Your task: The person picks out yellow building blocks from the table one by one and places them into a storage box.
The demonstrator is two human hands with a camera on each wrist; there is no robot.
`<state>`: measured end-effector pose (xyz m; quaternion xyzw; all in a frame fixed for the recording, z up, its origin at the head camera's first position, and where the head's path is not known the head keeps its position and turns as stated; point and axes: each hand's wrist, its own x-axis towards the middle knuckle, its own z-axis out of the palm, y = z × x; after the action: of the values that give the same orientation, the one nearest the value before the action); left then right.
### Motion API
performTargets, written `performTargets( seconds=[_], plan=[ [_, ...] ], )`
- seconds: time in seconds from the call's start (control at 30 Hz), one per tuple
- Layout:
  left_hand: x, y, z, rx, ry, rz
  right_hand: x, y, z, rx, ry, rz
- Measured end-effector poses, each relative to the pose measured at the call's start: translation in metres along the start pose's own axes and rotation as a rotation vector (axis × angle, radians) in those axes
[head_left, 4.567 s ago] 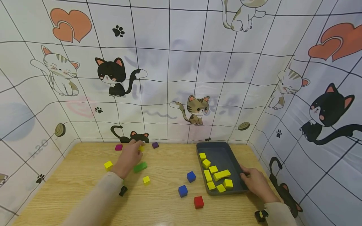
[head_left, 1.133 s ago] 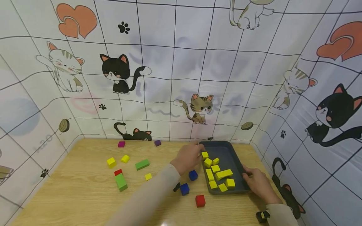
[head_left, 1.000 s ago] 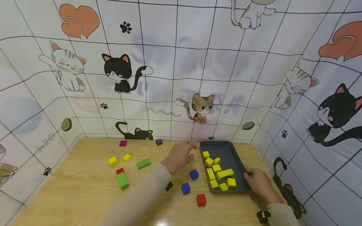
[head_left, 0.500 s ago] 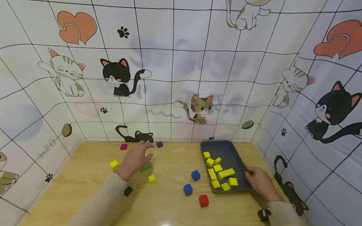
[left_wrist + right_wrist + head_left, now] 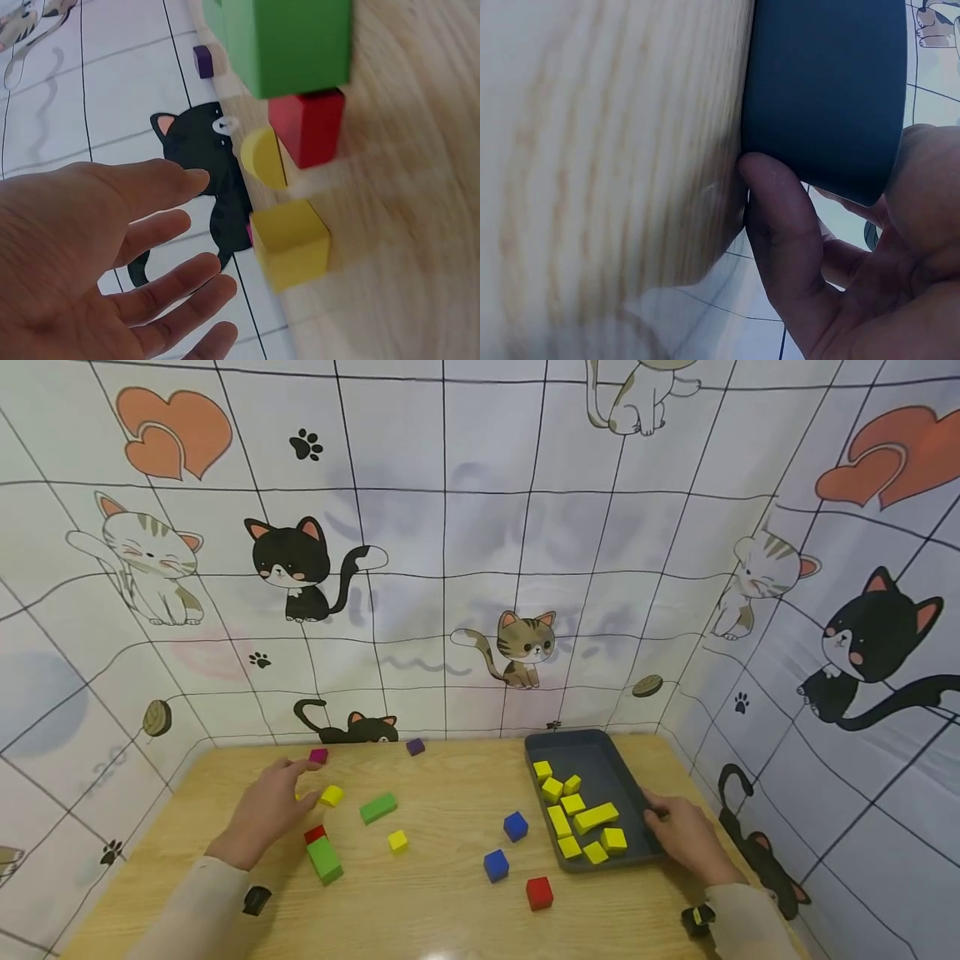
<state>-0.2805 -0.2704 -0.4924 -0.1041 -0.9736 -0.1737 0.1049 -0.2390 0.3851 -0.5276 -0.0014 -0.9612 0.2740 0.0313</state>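
My left hand (image 5: 266, 810) hovers over the left part of the table, fingers spread and holding nothing. A yellow cube (image 5: 291, 244) lies just beyond its fingers in the left wrist view; in the head view the hand mostly hides it. Close by are a rounded yellow block (image 5: 332, 795), a magenta block (image 5: 318, 756), and a red block (image 5: 314, 834) against a green block (image 5: 325, 861). On the right, my right hand (image 5: 690, 839) grips the side of a dark grey tray (image 5: 600, 756). Several yellow blocks (image 5: 596, 817) lie in that tray.
Between left hand and tray lie another green block (image 5: 378, 808), a small yellow block (image 5: 398, 841), a purple block (image 5: 416, 747), two blue cubes (image 5: 515, 827) and a red cube (image 5: 539, 893). A cat-patterned cloth (image 5: 480, 552) walls the table's back and sides.
A yellow block has been added to the tray since the oldest frame. My left hand has gone from the tray's left rim back across to the far left. The right hand stays at the tray.
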Motion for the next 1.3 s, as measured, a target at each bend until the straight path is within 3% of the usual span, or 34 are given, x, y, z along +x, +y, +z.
performTargets(
  seconds=[0.23, 0.47, 0.8, 1.3],
  plan=[
    [-0.015, -0.010, 0.002, -0.014, -0.015, -0.011, 0.000, 0.001, -0.001, -0.006, -0.038, 0.013],
    [-0.017, -0.015, 0.002, -0.053, -0.012, 0.001, 0.003, 0.001, -0.003, -0.017, -0.013, -0.032],
    [-0.029, -0.017, 0.008, -0.084, -0.006, -0.040, 0.003, 0.000, -0.003, -0.050, -0.017, -0.044],
    [-0.030, -0.012, 0.006, -0.099, 0.045, -0.023, 0.005, -0.001, -0.003, -0.086, -0.012, -0.040]
  ],
)
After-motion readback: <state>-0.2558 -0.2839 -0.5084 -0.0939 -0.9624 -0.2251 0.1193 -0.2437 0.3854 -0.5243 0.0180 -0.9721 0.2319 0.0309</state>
